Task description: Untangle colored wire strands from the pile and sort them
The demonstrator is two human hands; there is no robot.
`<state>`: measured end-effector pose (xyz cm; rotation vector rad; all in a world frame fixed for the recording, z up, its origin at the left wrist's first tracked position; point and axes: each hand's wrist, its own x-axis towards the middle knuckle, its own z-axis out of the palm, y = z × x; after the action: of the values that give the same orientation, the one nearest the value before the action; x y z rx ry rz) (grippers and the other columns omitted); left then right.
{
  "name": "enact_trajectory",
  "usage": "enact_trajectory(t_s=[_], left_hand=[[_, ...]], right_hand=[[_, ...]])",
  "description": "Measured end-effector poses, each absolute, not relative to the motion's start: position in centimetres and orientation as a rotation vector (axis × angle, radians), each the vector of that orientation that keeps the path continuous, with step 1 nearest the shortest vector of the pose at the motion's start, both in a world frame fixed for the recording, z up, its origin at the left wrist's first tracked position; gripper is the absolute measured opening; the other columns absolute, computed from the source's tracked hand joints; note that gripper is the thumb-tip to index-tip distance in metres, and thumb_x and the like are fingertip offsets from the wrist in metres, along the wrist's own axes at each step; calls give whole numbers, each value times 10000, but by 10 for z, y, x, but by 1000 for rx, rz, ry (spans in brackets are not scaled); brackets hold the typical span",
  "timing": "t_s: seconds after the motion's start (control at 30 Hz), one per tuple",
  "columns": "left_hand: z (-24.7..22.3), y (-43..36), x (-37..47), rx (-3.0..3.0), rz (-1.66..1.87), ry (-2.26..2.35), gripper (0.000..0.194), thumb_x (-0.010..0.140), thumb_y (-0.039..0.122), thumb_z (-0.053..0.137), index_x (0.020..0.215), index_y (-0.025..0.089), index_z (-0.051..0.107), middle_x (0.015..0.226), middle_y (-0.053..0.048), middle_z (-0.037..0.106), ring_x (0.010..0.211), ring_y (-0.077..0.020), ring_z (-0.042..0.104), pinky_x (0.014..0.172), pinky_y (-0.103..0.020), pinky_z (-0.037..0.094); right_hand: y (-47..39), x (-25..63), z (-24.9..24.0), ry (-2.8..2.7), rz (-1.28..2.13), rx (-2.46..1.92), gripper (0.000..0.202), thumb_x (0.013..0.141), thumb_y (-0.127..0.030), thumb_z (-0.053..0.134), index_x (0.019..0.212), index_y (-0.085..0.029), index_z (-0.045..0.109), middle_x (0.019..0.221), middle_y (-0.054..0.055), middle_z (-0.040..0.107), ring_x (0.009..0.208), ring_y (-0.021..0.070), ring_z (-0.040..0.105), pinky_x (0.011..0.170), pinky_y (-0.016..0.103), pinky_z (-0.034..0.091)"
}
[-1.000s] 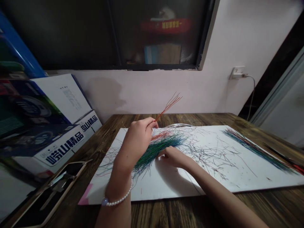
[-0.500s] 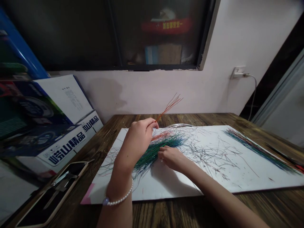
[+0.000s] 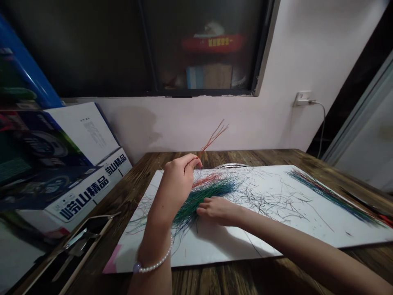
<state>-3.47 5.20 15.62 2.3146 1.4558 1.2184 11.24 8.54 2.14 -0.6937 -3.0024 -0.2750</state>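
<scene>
Dark wooden table (image 3: 196, 282): left hand (image 3: 179, 174) pinches thin orange strands (image 3: 209, 142), presumably raised for separation from a green-blue wiry heap (image 3: 204, 191); right hand (image 3: 219, 211) curls at its edge, grip indiscernible.

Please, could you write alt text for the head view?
A person's left hand has thin orange strands in its grip above a white board. The right hand is at the near edge of a green and blue strand pile; loose dark strands lie farther right.
</scene>
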Motion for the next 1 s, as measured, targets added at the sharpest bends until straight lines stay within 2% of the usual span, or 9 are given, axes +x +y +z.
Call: enact_trajectory(t_s=[0.13,0.37,0.57,0.67,0.73,0.83,0.9,1.0], left_hand=[[157,52,-33,2258,1232,1488,240,876,265,432,703,187,579,509,54,380,473,-105,332,492,-235,258],[145,69,-28,2296,1264,1559,203,839,190,450,705,188,602,536,25,476,503,-124,361,543,-256,262],[137,79,-27,2292,1215,1481,230,830,188,444,667,195,605,546,13,522,532,-137,420,559,-254,276],[134,81,-26,2240,1215,1454,235,830,199,446,663,200,611,593,4,572,563,-143,453,580,-257,291],[130,84,-22,2181,1228,1436,231,826,212,460,658,201,618,620,-7,595,597,-152,477,599,-264,300],[125,87,-10,2066,1256,1359,207,831,228,470,717,197,640,704,-22,620,680,-160,509,640,-264,320],[122,86,1,1982,1240,1263,196,841,247,468,790,193,649,666,-10,574,639,-143,487,604,-252,322],[122,78,19,1860,1148,1089,228,866,325,446,857,182,624,504,56,357,471,-107,338,480,-228,257]], right_hand=[[89,112,19,-3022,-287,-620,118,870,-80,463,926,-162,527,829,64,637,783,200,527,586,307,365],[93,112,13,-3017,-149,-609,114,864,-80,467,896,-169,532,785,61,630,766,185,524,613,288,353],[87,121,20,-2804,173,-766,264,680,26,484,844,-181,490,772,39,586,690,162,516,562,262,336],[77,139,29,-2582,388,-875,290,617,10,486,806,-199,416,759,6,538,660,136,512,533,232,344],[68,153,38,-2429,540,-915,287,631,-16,480,794,-214,352,720,-24,493,646,123,524,526,213,372],[56,171,55,-2244,722,-916,238,734,-51,421,807,-232,285,712,-48,436,636,99,558,530,195,419],[50,179,69,-2109,832,-884,192,798,-92,412,815,-234,284,732,-46,437,666,95,574,570,207,450],[42,187,88,-1745,1119,-763,206,788,-129,530,772,-216,344,705,-40,507,663,101,569,630,250,467]])
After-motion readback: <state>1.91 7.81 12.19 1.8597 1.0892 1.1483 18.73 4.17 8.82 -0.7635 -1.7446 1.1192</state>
